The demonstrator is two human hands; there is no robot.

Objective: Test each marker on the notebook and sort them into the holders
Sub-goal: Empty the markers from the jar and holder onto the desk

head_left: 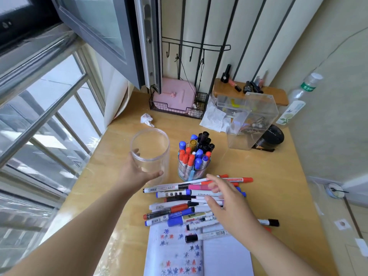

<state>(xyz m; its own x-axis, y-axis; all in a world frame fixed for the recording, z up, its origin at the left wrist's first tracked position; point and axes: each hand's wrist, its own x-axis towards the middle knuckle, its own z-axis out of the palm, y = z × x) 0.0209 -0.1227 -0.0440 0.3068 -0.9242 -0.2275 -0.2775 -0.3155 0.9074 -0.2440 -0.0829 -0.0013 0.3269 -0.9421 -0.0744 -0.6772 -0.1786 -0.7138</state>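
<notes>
A heap of slender plastic markers [191, 200], capped in red, blue and black, is laid on the wooden table [268, 176], long axes mostly left to right, partly over an open notebook [179, 253] bearing red and blue test blots. The right hand [229, 206] is spread above the heap, fingers apart. A clear cylindrical jar [150, 150], holding nothing, is cupped by the left hand [137, 170], fingers curved round its wall. A smaller transparent holder [194, 170] beside it is packed with upright markers.

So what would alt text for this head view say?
A person's left hand grips an empty clear jar while the right hand reaches over loose markers above a notebook; another holder stands full.
</notes>
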